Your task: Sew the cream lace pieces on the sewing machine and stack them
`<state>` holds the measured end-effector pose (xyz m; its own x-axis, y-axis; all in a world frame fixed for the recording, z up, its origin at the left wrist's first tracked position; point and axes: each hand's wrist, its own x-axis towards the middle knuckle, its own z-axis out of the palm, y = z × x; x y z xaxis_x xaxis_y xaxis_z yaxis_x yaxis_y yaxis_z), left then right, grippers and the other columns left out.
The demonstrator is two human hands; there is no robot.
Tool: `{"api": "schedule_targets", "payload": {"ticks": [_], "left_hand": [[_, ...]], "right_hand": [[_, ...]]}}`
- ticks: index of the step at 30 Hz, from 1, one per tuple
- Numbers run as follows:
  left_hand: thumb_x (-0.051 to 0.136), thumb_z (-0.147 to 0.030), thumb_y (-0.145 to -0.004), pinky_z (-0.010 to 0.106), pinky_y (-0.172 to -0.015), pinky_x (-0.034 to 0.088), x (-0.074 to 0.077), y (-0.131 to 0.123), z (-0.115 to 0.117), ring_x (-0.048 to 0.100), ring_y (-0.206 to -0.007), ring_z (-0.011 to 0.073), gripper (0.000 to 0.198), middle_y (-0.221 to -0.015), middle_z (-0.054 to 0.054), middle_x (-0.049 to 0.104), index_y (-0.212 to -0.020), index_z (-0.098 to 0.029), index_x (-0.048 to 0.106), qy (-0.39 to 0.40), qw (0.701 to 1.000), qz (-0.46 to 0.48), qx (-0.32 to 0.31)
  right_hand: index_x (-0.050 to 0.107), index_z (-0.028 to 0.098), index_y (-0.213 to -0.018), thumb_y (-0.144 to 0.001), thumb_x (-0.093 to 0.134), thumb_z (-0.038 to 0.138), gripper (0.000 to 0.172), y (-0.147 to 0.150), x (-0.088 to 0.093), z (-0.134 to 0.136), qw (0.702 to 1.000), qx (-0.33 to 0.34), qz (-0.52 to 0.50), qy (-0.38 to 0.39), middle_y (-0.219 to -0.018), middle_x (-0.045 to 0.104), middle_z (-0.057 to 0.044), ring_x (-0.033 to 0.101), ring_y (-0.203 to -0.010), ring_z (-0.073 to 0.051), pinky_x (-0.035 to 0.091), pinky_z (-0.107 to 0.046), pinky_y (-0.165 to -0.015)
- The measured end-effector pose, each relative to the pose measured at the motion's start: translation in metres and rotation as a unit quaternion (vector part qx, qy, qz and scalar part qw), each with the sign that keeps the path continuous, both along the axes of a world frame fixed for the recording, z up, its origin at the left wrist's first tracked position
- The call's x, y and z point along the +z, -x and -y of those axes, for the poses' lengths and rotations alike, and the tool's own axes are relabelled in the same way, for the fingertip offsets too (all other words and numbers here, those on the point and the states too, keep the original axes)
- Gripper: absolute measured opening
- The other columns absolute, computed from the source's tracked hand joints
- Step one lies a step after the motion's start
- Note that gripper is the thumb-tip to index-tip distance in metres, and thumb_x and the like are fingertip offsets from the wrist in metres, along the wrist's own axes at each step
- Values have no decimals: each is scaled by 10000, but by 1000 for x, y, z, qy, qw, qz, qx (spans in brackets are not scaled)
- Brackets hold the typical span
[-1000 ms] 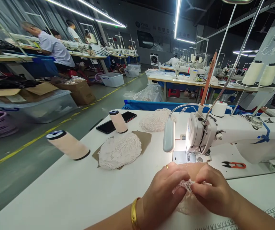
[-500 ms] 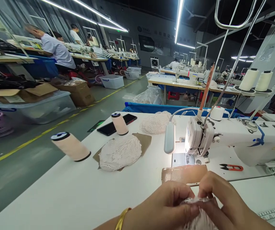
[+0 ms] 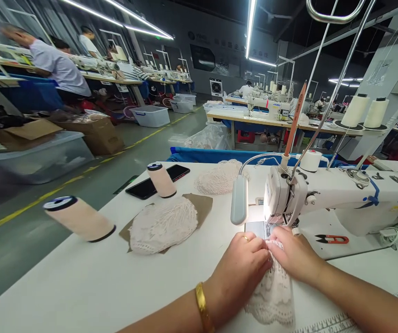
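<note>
Just in front of the needle of the white sewing machine, both my hands grip a piece of pale lace fabric. My left hand, with a gold ring and bracelet, is closed on its left edge. My right hand pinches the upper end beside the presser foot. The scalloped end of the lace hangs down between my forearms on the table. My fingers hide the edge at the needle, so I cannot tell whether it lies under the foot.
Left on the white table are an oval pile of lace on cardboard, two thread cones, and a phone. Farther back lies another lace pile. Red-handled thread snips lie right of the needle, a ruler at the front.
Both hands have moved forward from near the table's front to the needle area, bringing the lace with them. The view has turned slightly to the right.
</note>
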<state>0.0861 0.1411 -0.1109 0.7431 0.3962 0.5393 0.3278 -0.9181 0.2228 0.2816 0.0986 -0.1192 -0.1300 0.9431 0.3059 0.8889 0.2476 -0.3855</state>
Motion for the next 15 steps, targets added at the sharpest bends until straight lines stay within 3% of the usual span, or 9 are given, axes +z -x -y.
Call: {"api": "schedule_targets", "payload": {"ticks": [5, 9, 12, 15], "left_hand": [[655, -110, -937, 359, -748, 461, -1, 2, -3, 593, -790, 203, 144, -903, 24, 698, -831, -203, 689, 23, 1000, -9, 2], [658, -121, -942, 377, -757, 467, -2, 1, -2, 592, -797, 213, 134, -908, 24, 705, -844, -201, 703, 30, 999, -26, 8], [659, -122, -942, 384, -751, 467, -2, 0, -1, 596, -807, 224, 133, -906, 28, 707, -843, -199, 701, 32, 999, -39, 19], [657, -122, -943, 395, -754, 475, -3, 0, -1, 606, -825, 235, 121, -922, 33, 713, -857, -197, 696, 29, 998, -45, 22]], "right_hand": [[567, 236, -908, -967, 568, 145, 109, -10, 2, 3, 999, 15, 44, -24, -811, 619, -8, 567, -706, -188, 388, -281, -624], [587, 234, -947, -1002, 458, 107, 189, -17, 1, 17, 987, 56, 114, -97, -890, 652, -59, 559, -746, -220, 427, -329, -637], [613, 219, -1091, -1007, 429, 69, 252, -17, 0, 25, 982, 111, 82, -133, -1058, 695, -94, 597, -892, -249, 490, -370, -739], [613, 210, -1140, -976, 442, 41, 291, -15, 0, 25, 981, 150, 53, -106, -1077, 707, -89, 602, -924, -256, 500, -378, -727]]}}
